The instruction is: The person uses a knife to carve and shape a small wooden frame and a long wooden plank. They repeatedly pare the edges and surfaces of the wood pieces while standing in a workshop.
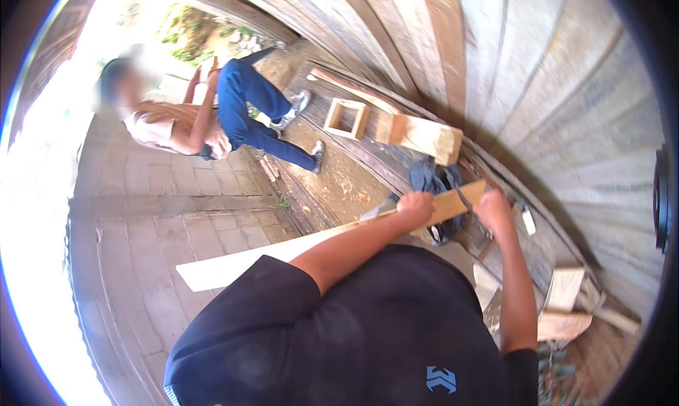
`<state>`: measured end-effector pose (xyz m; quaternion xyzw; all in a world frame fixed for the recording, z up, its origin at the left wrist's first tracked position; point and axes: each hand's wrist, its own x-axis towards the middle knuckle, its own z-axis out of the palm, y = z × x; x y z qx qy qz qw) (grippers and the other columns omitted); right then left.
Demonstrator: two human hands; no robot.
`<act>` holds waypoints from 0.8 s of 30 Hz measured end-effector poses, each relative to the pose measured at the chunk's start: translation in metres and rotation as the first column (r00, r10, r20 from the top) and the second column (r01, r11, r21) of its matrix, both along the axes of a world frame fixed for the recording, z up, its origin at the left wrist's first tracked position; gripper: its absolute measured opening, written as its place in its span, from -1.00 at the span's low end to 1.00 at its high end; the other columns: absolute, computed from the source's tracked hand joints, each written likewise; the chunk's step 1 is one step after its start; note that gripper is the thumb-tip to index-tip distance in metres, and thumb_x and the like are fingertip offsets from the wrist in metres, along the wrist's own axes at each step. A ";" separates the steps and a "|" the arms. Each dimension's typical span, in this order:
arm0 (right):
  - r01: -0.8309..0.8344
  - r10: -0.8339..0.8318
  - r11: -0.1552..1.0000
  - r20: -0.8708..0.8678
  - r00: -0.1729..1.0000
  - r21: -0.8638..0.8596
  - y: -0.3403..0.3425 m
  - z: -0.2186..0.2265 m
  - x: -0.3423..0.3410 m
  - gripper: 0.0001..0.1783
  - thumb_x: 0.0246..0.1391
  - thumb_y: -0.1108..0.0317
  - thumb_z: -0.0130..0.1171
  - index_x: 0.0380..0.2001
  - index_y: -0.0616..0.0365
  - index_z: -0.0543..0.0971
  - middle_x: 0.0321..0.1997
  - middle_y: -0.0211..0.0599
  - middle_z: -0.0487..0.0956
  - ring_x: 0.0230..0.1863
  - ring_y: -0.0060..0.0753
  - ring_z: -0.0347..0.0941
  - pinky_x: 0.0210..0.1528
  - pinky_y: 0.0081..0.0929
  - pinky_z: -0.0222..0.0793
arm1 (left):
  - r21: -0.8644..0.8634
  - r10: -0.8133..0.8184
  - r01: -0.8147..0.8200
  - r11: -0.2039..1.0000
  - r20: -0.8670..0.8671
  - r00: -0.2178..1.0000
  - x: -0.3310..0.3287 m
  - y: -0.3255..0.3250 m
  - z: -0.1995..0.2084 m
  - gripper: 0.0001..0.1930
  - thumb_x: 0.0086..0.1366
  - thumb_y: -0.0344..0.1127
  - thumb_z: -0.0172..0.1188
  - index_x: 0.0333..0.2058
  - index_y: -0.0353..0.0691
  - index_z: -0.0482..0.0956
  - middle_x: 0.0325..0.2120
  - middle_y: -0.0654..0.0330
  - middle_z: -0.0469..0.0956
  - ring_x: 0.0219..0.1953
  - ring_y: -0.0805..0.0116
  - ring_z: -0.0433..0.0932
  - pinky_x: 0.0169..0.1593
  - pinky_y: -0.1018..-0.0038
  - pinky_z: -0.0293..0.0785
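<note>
1. One long board [304, 243] slants across the wearer's front; left hand [416, 206] closed on it.
2. Right hand [493, 211] curled near its right-hand end, by a dark strip [464, 198]; I cannot tell what it grips.
3. Done: small four-sided wooden frame [361, 122], resting beyond.
4. Remaining, I judge: work on this board, which looks whole.

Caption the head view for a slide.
Left hand on a long board, right hand near its end; another person nearby.
</note>
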<state>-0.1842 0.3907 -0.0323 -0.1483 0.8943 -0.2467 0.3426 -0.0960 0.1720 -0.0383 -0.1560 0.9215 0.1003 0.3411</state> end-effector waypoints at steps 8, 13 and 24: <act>0.249 -0.285 0.932 -0.113 0.952 -0.262 0.002 -0.013 0.055 -0.78 -0.03 0.31 0.22 -0.49 0.30 0.55 -0.44 0.17 0.57 -0.32 0.23 0.56 -0.27 -0.06 0.42 | 0.064 0.078 -0.080 0.995 0.032 0.996 -0.001 -0.008 0.006 -0.61 0.24 0.05 0.30 -0.08 -0.05 0.69 -0.18 0.04 0.69 -0.07 0.04 0.67 -0.03 0.17 0.58; 0.282 -0.320 0.888 -0.049 0.946 -0.363 0.025 -0.059 0.057 -0.81 0.01 0.36 0.21 -0.53 0.29 0.53 -0.60 -0.11 0.52 -0.56 -0.24 0.49 -0.48 -0.29 0.36 | 0.112 -0.043 0.048 0.993 -0.043 0.998 -0.002 -0.012 -0.010 -0.65 0.26 -0.04 0.24 -0.13 -0.17 0.70 -0.20 -0.01 0.69 -0.10 -0.01 0.67 -0.05 0.12 0.59; 0.354 -0.310 0.879 0.181 0.933 -0.320 0.036 -0.009 0.037 -0.83 0.00 0.42 0.24 -0.55 0.30 0.54 -0.67 -0.29 0.50 -0.69 -0.47 0.45 -0.59 -0.44 0.33 | 0.444 -0.301 0.197 0.874 0.176 0.937 -0.044 -0.035 0.004 -0.52 0.09 0.02 0.26 -0.18 -0.26 0.71 -0.22 -0.08 0.69 -0.15 -0.07 0.66 -0.09 0.13 0.57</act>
